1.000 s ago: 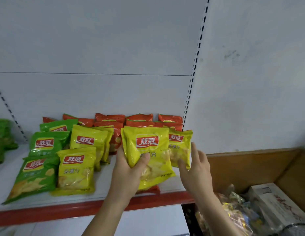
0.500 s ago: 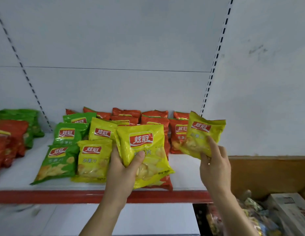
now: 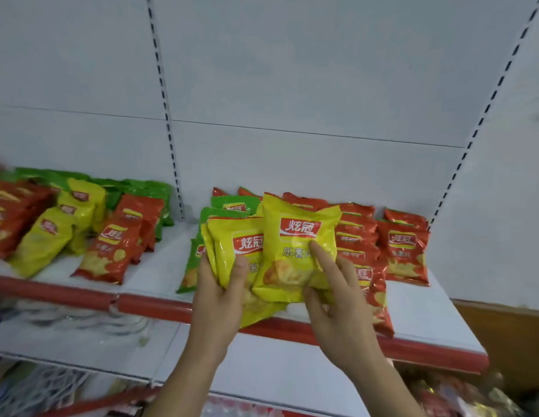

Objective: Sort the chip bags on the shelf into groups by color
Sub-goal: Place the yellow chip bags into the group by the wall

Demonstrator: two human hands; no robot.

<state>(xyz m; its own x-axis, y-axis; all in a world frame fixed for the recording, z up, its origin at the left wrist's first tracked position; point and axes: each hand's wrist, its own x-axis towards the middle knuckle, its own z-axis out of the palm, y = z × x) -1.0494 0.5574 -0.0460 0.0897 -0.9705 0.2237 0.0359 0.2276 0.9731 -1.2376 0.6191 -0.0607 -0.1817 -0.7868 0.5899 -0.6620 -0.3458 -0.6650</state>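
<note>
My left hand grips a yellow chip bag above the front of the white shelf. My right hand holds a second yellow bag, pressed against the first and overlapping it. Behind them lie green bags and a row of red bags to the right. On the left shelf section red, yellow and green bags lie mixed.
A red rail edges the shelf front. A perforated upright divides the white back panel. A lower white shelf sits beneath. A wooden surface is at the right, with blurred packets below it.
My right hand has brought its yellow bag left, from beside the red bags to against the bag in my left hand. The view has swung left, showing the mixed bags there.
</note>
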